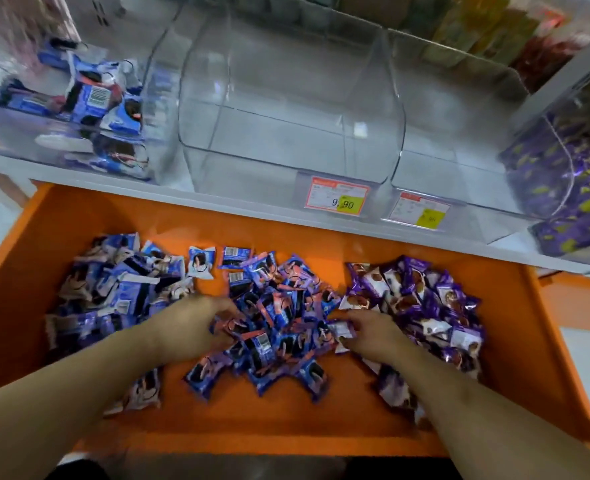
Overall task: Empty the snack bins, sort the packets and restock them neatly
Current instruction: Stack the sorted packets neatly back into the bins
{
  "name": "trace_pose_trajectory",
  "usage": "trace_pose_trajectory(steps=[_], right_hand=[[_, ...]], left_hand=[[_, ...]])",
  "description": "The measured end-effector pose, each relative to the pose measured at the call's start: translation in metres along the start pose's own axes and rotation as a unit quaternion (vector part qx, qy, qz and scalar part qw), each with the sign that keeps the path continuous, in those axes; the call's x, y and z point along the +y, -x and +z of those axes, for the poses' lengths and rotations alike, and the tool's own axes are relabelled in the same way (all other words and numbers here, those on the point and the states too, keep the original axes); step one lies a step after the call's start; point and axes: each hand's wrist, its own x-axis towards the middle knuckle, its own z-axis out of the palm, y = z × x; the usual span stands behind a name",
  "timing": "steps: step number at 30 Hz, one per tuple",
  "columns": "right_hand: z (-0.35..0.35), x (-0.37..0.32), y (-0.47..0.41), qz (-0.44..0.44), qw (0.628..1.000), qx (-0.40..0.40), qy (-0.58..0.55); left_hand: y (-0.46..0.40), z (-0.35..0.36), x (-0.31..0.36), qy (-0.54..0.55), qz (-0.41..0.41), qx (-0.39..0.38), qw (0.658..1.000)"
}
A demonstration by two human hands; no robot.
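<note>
From the head camera, three heaps of packets lie on the orange tray [286, 420] below two emptied clear bins [286, 109]; the left hand [189, 323] and right hand [369, 332] curl into the middle heap [279, 313], each closing on a few blue-and-pink packets. Best to scoop from both sides, keeping strays out of the purple heap [425, 306], then lift together.

1. Worn on the head, looking forward and steeply down, wide-angle with edges bowed.
2. Close above an orange tray [286, 420] filling the lower half.
3. Facing a shelf of clear bins [286, 133] across the upper half.
4. Forearms entering from the bottom corners.
5. Single view only.
</note>
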Motion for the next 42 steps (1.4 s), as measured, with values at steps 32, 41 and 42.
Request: trace_pose_trajectory(steps=[32, 41, 42], right_hand=[[0.023, 0.008, -0.016, 0.040, 0.998, -0.003, 0.047], [-0.105, 0.036, 0.044, 0.138, 0.963, 0.037, 0.228], [-0.111, 0.044, 0.048, 0.175, 0.948, 0.045, 0.262]], left_hand=[[-0.042, 0.050, 0.009, 0.083, 0.003, 0.022, 0.996], [-0.050, 0.045, -0.003, 0.176, -0.003, 0.029, 0.984], [-0.050, 0.045, -0.004, 0.183, -0.002, 0.028, 0.983]])
